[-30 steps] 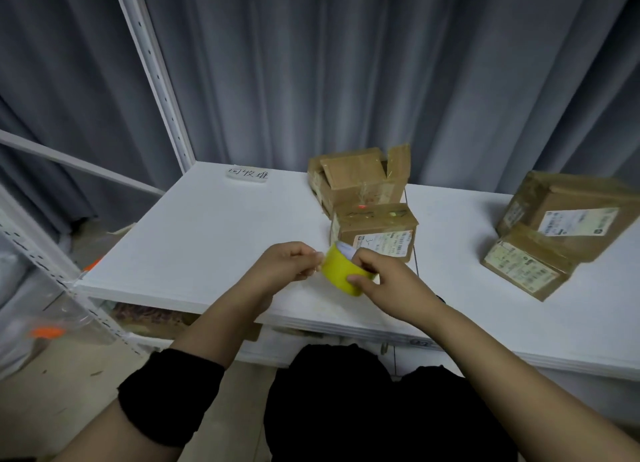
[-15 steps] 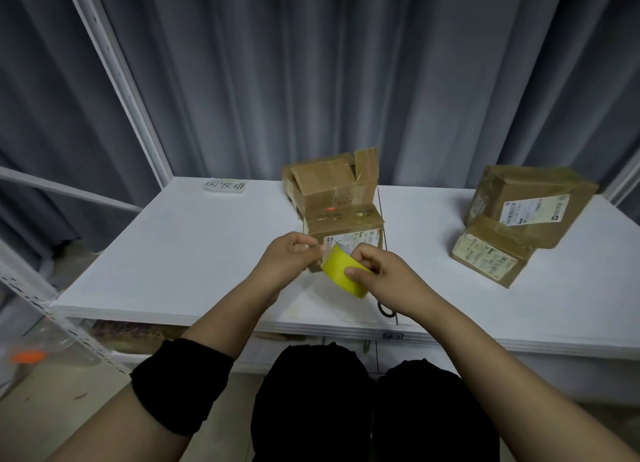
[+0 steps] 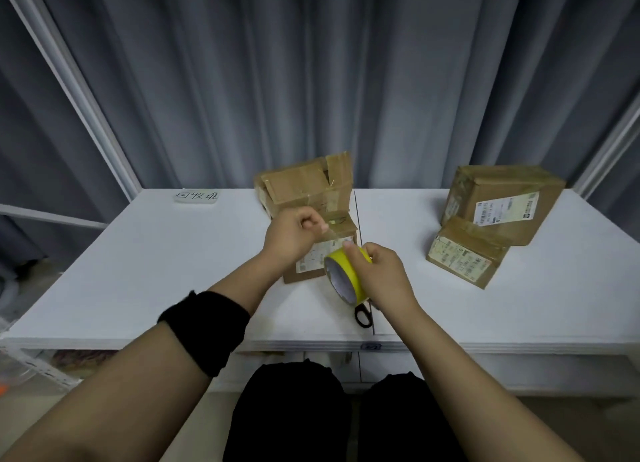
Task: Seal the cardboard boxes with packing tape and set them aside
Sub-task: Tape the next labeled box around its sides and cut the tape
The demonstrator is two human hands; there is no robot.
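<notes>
My right hand (image 3: 379, 274) grips a yellow roll of packing tape (image 3: 346, 278) just above the white table (image 3: 173, 271). My left hand (image 3: 294, 234) pinches the clear free end of the tape (image 3: 332, 234) and holds it stretched up and to the left of the roll. Under both hands lies a small cardboard box (image 3: 311, 264) with a white label, mostly covered by them. Right behind it stands a cardboard box with open flaps (image 3: 304, 184).
Two more labelled cardboard boxes lie at the right: a larger one (image 3: 502, 202) and a flat one (image 3: 464, 257) leaning against it. Black-handled scissors (image 3: 363, 314) lie below the roll. A handwritten paper label (image 3: 196, 195) sits at the table's back left. Grey curtains hang behind.
My left hand has pulled away from the roll, up and to the left, drawing out a strip of tape. The camera view shifted so the table sits more centred.
</notes>
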